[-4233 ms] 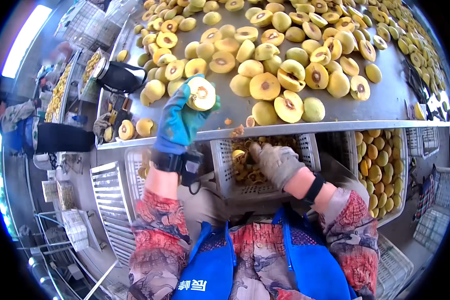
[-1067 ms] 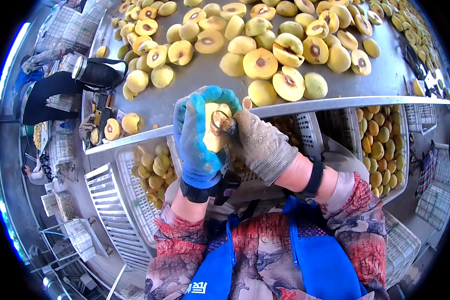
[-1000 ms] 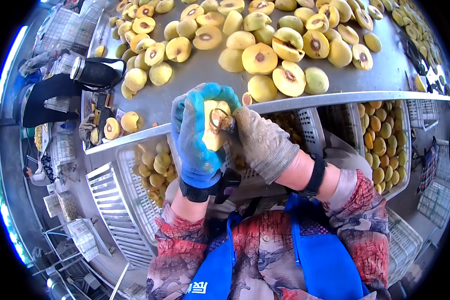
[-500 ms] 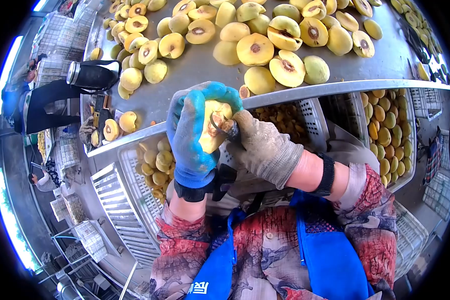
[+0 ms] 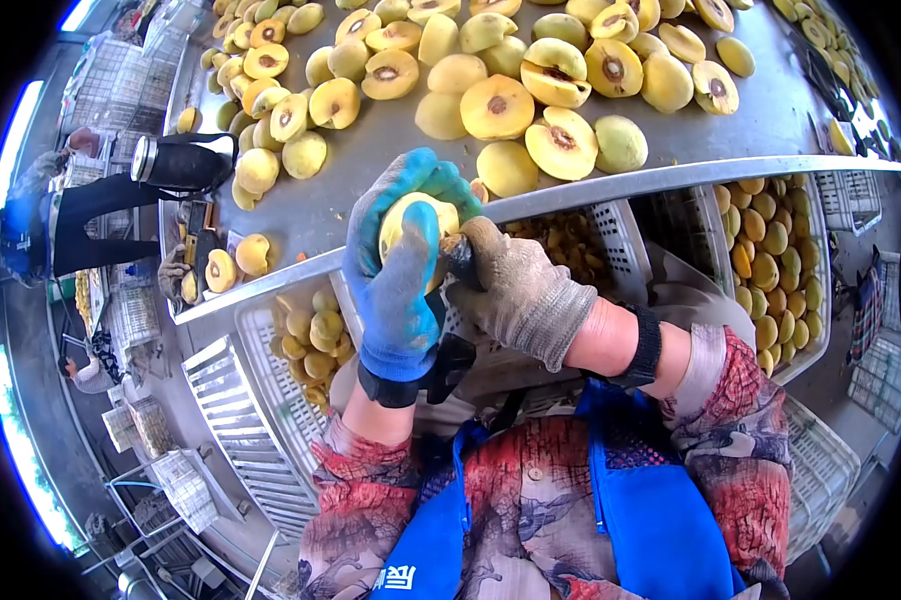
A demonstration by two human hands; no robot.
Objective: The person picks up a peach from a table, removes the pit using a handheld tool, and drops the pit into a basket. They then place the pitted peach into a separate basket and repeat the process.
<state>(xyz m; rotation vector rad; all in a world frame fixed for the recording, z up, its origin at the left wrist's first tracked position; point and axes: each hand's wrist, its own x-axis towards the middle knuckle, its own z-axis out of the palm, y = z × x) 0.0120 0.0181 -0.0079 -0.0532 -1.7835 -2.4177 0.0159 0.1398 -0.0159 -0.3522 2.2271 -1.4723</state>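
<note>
My left hand [image 5: 390,310], in a blue and teal coated glove, is wrapped round a yellow peach [image 5: 394,222], its thumb lying across the front. Close against it, my right hand [image 5: 525,290], in a dirty knitted glove, grips a small pitting tool [image 5: 462,262] with a dark handle. The tool's tip is hidden at the side of the peach; brown pit matter shows there. Both hands are over the front edge of the metal table [image 5: 690,178].
Many halved peaches [image 5: 497,107] lie on the table. Below its edge stand crates of peaches [image 5: 767,270] and one of brown scraps [image 5: 560,245]. A black and silver flask [image 5: 182,160] stands at the left corner, near a person [image 5: 100,220] further back.
My left hand has turned the peach, so its cut face with the pit is mostly out of sight, and the left thumb has come across it. The tool's curved blade no longer shows.
</note>
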